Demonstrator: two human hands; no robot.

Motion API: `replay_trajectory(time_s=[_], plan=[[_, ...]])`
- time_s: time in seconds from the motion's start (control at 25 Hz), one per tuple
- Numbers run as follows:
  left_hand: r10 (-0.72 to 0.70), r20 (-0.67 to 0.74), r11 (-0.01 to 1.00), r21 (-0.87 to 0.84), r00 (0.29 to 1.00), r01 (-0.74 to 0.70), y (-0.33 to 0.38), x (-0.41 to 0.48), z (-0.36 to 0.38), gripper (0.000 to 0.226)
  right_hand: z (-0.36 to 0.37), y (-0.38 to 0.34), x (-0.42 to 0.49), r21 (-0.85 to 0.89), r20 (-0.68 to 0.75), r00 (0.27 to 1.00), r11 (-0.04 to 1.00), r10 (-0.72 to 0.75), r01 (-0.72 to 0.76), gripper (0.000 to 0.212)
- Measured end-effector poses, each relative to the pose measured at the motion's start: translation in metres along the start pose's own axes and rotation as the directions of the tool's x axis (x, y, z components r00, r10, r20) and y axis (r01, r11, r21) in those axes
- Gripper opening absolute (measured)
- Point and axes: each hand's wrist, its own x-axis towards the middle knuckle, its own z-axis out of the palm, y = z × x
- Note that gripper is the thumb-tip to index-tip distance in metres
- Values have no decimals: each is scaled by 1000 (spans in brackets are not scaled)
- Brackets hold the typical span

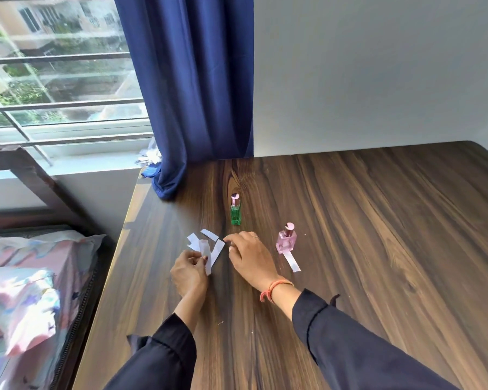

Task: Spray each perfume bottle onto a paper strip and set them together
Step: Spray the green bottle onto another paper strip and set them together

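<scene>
A green perfume bottle with a pink cap stands on the wooden table. To its right stands a pink bottle, and a white paper strip lies right in front of it. Several loose white strips lie in a small heap left of centre. My left hand pinches one upright strip taken from that heap. My right hand hovers palm down just right of the heap, fingers spread and holding nothing, below the green bottle.
A blue curtain hangs at the table's back left corner, its hem resting on the tabletop. A window with bars lies beyond. A bed with patterned bedding runs along the table's left edge. A grey wall stands behind.
</scene>
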Motion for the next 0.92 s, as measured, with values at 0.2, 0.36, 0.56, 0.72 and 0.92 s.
replay_trajectory(time_s=[0.2, 0.36, 0.56, 0.72, 0.92], plan=[[74, 186, 970, -241, 980, -28, 2, -14, -3, 16, 13, -15, 4, 366, 192, 913, 837, 361, -408, 32], [157, 259, 948, -310, 953, -72, 5, -21, -7, 15, 14, -19, 6, 517, 148, 883, 726, 445, -453, 28], [134, 192, 938, -340, 972, -62, -1, -14, -17, 13, 11, -27, 11, 521, 113, 898, 744, 426, -418, 25], [215, 265, 951, -278, 940, -138, -1, -4, -22, 29, 8, -32, 12, 469, 92, 916, 795, 390, -385, 31], [173, 362, 886, -464, 916, 16, 6, -10, -24, 21, 5, -33, 12, 413, 59, 928, 837, 369, -359, 32]])
